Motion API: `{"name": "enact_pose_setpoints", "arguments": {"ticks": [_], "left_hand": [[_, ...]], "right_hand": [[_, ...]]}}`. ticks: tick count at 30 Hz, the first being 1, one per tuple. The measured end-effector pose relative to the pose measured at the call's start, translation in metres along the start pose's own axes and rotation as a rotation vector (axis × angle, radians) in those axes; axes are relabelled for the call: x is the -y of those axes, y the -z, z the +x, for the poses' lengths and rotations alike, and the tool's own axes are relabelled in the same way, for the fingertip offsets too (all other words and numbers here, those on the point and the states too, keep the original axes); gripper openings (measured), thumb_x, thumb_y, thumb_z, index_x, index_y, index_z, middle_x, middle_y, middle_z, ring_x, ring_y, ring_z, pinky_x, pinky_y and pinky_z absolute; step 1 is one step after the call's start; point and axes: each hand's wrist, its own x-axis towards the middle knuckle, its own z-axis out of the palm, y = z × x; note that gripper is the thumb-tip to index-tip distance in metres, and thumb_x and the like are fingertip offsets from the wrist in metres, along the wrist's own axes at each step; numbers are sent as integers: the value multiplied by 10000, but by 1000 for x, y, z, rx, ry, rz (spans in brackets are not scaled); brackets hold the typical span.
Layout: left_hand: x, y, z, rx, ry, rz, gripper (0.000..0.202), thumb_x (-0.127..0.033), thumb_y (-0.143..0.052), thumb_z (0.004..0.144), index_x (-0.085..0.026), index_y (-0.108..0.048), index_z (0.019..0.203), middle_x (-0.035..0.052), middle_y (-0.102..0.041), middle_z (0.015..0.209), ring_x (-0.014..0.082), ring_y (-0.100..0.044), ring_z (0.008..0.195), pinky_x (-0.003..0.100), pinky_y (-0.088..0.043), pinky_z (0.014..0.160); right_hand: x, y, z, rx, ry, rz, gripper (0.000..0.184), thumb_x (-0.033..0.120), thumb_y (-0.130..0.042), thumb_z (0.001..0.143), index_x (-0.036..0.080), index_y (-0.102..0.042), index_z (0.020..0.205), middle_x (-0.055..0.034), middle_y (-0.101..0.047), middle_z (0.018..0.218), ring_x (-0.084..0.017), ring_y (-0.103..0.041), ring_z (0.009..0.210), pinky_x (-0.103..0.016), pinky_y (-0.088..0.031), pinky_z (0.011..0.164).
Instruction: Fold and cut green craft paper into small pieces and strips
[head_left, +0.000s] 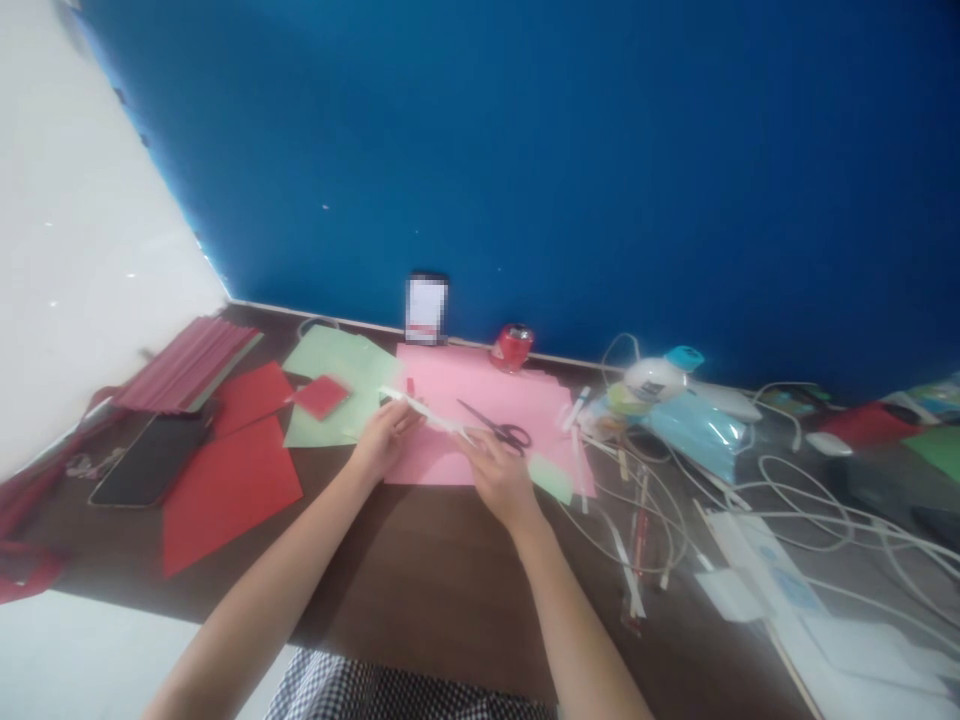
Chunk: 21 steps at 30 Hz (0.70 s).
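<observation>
A narrow white paper-like strip (433,413) is being finger-pinched by left hand (386,432) and right hand (498,472), ideally being kept straight.

Passage is available over the brown tabletop (420,570) between the two forearms (307,565), from the near edge up to the pink paper (442,468), where the left hand (386,435), the right hand (501,478) and the white strip (429,413) spanning them obstruct forward movement. Beyond the right fingers lie scissors (514,436), while a red container (512,348) and an upright device (427,310) restrict the far side. Tangled white cables (825,518) and a light-blue pack (701,435) obstruct the right; leftward, flat red sheets (232,490) permit low passage overhead.
</observation>
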Motion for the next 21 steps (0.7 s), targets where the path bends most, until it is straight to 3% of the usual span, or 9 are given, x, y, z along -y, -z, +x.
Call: {"name": "enact_pose_setpoints", "arguments": {"ticks": [12, 21], "left_hand": [[1, 1, -1, -12, -17, 66, 248, -307, -644, 702, -109, -639, 850, 126, -683, 857, 205, -641, 843, 319, -480, 810], [-5, -5, -5, -51, 15, 70, 267, -318, -677, 664, -127, -603, 835, 53, -662, 704, 130, -632, 603, 257, -528, 642]], "right_hand": [[6, 0, 0, -18, 12, -10, 411, 63, -388, 812, 243, -546, 1147, -61, -599, 1050, -131, -572, 921, -210, -470, 716], [5, 2, 3, -26, 32, -28, 398, 55, -410, 797, 230, -567, 1117, -59, -614, 1031, -137, -588, 880, -204, -472, 633]]}}
